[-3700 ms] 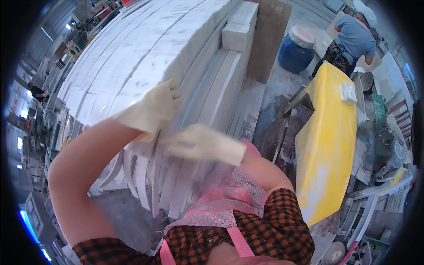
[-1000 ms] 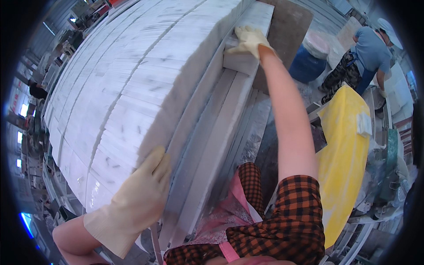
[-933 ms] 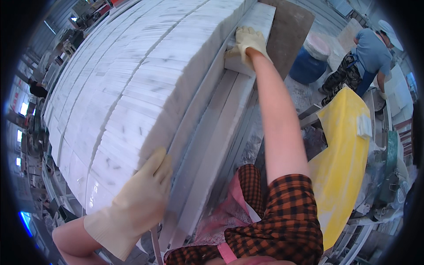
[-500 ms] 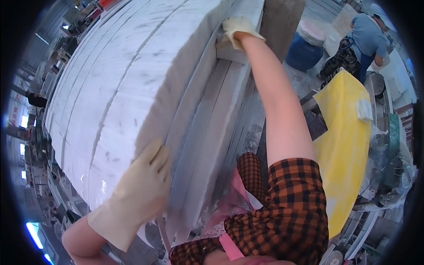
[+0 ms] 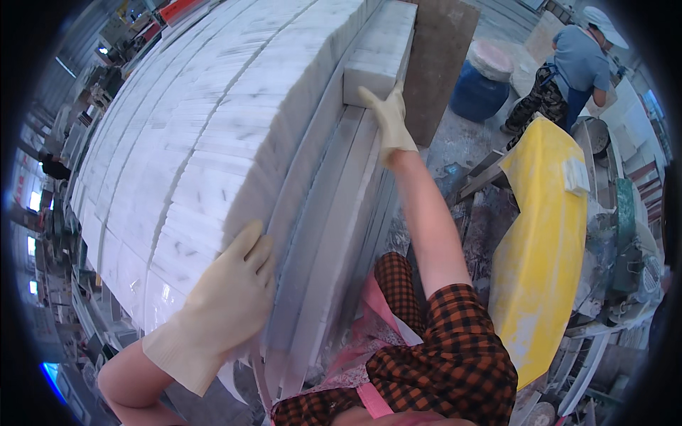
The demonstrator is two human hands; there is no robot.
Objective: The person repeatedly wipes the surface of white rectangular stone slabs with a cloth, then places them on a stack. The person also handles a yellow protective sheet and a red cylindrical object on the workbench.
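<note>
My left hand (image 5: 226, 302), in a cream rubber glove, lies with its fingers extended against the near end of a long row of white, grey-veined stone strips (image 5: 206, 153). Its thumb side is partly hidden. Farther off, my right hand (image 5: 393, 121), gloved alike, has thumb and fingers spread at the near end of a shorter block of white stone pieces (image 5: 373, 60). The thumb touches the end face, and the fingers lie along its right side. This block sits on a grey ledge of long slats (image 5: 330, 195) beside the big row.
A brown board (image 5: 444, 64) stands right of the short block. Beyond it are a blue barrel (image 5: 480, 92) and a co-worker (image 5: 579, 67) bending away. A yellow sheet (image 5: 543, 248) covers something at my right, next to machinery (image 5: 629, 248).
My right hand has come nearer, from the top of the short block to its near end, and its fingers have spread. My left hand has stayed in place.
</note>
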